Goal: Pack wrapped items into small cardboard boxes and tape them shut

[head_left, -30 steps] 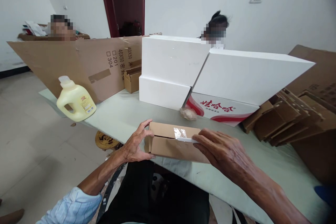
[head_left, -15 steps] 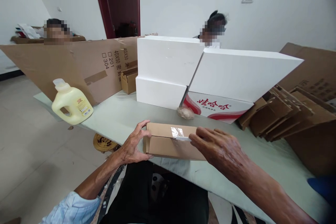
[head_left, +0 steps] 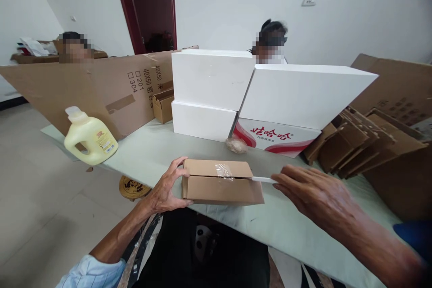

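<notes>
A small brown cardboard box (head_left: 222,191) lies on its side at the table's front edge, with a lengthwise seam facing up. Clear tape (head_left: 223,171) crosses that seam near the middle; whether it is cut I cannot tell. My left hand (head_left: 168,186) clasps the box's left end, thumb in front and fingers at the back. Off the right end, my right hand (head_left: 303,184) grips a slim white blade-like tool (head_left: 263,180), whose tip is at the end of the seam. The fingers hide the tool's handle.
White boxes (head_left: 212,78) and a red-and-white carton (head_left: 276,137) are stacked behind. A crumpled clump (head_left: 236,145) lies before them. A yellow jug (head_left: 91,139) stands left, folded cardboard (head_left: 351,139) right. Two people sit beyond the table (head_left: 141,157).
My right hand has drawn the white tool rightward along the seam, from the tape to the box's right end. My left hand keeps its hold on the box.
</notes>
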A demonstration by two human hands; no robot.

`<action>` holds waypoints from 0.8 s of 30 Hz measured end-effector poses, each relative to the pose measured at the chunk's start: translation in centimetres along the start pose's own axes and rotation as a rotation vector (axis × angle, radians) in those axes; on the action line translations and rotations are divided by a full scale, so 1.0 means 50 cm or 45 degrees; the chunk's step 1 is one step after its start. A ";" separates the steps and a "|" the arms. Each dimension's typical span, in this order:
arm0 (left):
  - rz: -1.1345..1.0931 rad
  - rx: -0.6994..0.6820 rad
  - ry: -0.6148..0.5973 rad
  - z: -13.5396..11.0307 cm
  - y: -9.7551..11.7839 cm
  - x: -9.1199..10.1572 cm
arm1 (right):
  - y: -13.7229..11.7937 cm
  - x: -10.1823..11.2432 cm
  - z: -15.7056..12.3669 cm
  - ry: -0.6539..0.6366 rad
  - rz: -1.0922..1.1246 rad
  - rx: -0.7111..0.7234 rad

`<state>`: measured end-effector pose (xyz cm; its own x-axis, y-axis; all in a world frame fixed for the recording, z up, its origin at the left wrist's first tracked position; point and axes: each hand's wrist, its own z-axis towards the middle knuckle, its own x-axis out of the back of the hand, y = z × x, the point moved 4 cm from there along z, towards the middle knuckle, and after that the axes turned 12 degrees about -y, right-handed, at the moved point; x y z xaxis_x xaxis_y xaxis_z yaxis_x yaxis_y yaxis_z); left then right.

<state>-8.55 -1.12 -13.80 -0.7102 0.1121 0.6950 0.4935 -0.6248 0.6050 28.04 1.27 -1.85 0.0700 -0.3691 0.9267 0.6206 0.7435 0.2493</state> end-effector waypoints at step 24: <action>0.094 0.033 -0.147 0.012 0.012 0.013 | -0.026 -0.204 -0.078 0.537 0.673 -0.513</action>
<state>-8.43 -0.96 -12.77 -0.6099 0.1555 0.7770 0.5562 -0.6144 0.5596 29.53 1.89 -12.73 0.6752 -0.2633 0.6890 0.6521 0.6497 -0.3908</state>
